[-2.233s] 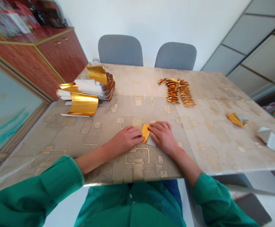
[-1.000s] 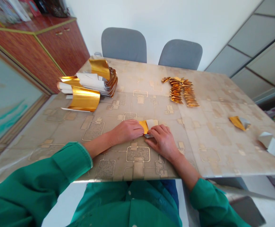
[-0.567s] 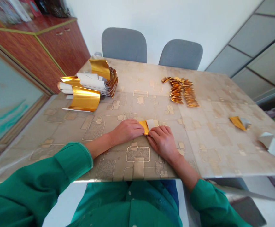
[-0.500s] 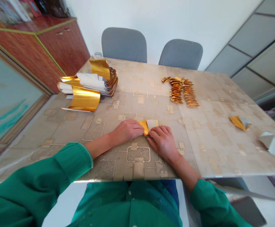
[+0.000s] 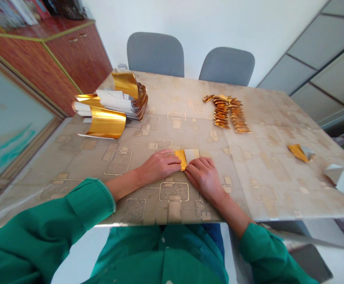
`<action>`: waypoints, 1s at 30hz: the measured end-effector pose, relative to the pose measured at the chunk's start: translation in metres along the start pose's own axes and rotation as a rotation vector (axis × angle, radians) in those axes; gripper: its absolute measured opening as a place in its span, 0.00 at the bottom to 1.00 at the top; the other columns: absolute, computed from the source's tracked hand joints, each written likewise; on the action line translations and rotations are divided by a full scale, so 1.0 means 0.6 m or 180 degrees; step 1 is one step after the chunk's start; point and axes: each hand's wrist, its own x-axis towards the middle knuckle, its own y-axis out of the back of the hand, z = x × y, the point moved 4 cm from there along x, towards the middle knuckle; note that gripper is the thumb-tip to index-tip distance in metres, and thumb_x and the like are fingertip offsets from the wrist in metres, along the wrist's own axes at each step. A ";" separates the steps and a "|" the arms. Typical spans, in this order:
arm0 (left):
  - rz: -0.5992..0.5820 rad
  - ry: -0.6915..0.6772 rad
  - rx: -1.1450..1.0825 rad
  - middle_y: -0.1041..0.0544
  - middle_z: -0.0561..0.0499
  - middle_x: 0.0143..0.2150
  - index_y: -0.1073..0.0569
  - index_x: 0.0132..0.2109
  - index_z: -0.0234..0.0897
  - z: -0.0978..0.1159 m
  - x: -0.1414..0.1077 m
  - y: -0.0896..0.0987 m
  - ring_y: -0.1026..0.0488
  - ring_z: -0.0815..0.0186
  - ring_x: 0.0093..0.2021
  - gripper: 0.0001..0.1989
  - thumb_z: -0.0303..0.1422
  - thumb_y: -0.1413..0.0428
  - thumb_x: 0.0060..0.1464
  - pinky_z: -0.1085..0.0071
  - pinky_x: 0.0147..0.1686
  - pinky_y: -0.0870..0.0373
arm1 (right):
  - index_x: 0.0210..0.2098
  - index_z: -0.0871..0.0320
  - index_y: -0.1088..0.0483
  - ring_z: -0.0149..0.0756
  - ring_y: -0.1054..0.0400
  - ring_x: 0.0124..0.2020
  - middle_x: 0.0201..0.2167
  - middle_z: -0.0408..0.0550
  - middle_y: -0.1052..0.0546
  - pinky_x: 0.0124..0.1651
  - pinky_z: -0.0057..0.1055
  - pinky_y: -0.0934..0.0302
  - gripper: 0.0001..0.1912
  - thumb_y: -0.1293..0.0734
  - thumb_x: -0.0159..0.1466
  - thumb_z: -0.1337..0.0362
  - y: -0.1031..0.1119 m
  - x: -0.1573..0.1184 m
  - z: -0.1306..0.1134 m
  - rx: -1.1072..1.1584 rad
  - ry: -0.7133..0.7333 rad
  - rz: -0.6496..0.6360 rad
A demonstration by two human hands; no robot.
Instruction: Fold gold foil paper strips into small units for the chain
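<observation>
A small sheet of gold foil paper (image 5: 181, 158), partly folded and with its white back showing at the right, lies on the table between my hands. My left hand (image 5: 160, 165) has its fingers closed on the paper's left side. At the right and near edge, my right hand (image 5: 204, 175) pinches the same paper, thumb and fingers together. Both hands rest low on the tabletop, and the fingertips partly hide the folds.
Curled gold-and-white paper sheets (image 5: 108, 122) are stacked at the table's left. Two rows of folded gold pieces (image 5: 221, 112) lie toward the back right. A loose gold piece (image 5: 300, 152) and white paper scraps (image 5: 340, 179) lie at the right. Two grey chairs (image 5: 156, 55) stand behind.
The gold face of the paper lies a little flatter and shows more between the hands. My hands have barely moved, and both still hold the paper.
</observation>
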 end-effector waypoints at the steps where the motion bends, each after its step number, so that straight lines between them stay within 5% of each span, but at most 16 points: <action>1: 0.0018 0.0017 -0.0001 0.19 0.52 0.46 0.22 0.42 0.40 0.002 0.000 0.000 0.23 0.66 0.45 0.15 0.28 0.54 0.69 0.61 0.57 0.33 | 0.31 0.55 0.28 0.37 0.35 0.38 0.33 0.46 0.24 0.47 0.35 0.47 0.14 0.39 0.71 0.62 0.000 0.000 0.000 0.0019 0.0001 0.0010; 14: -0.0153 0.0746 -0.0690 0.23 0.46 0.42 0.24 0.39 0.35 0.009 0.025 0.002 0.29 0.62 0.44 0.10 0.31 0.49 0.66 0.64 0.48 0.32 | 0.35 0.56 0.28 0.39 0.36 0.41 0.34 0.45 0.25 0.48 0.36 0.47 0.03 0.32 0.65 0.65 -0.004 -0.019 0.008 0.0923 -0.0652 0.0011; 30: -0.0447 0.1554 -0.0901 0.27 0.49 0.39 0.27 0.34 0.35 -0.011 0.040 -0.011 0.31 0.60 0.43 0.08 0.34 0.42 0.61 0.64 0.44 0.37 | 0.28 0.56 0.30 0.39 0.38 0.39 0.30 0.43 0.29 0.46 0.36 0.49 0.08 0.31 0.64 0.64 -0.008 -0.016 0.017 0.0916 -0.1043 0.0015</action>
